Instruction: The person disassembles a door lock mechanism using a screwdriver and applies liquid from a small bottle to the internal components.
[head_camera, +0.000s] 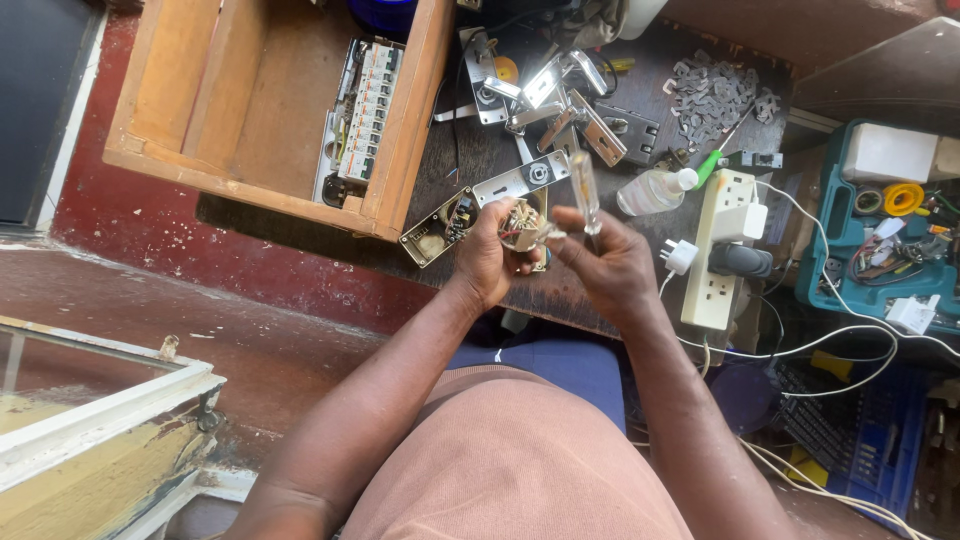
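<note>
Left hand: left hand is curled around a small round electrical part with coloured wires showing inside it, fingers pressed against its sides, held above the near edge of the dark bench.
Right hand: right hand is closed on a clear-handled screwdriver, handle pointing up and away, the thumb and fingers pinching low on it; the tip end meets the round part just left of this hand.
Near ground: the person's lap in a pinkish garment fills the near middle; a pale window frame lies at the near left on the red floor.
Right of the hands: a white power strip lies along the bench edge with a white plug and a black plug in it, white cables trailing near and right.
Just beyond the hands: an open metal switch box and a silver faceplate lie touching end to end.
Farther on the bench: a small clear bottle, a green-handled screwdriver, a heap of silver door handles and a pile of small grey metal pieces.
Far left: a wooden box holds a row of circuit breakers.
Far right: a teal tool case holds tape rolls and small parts.
</note>
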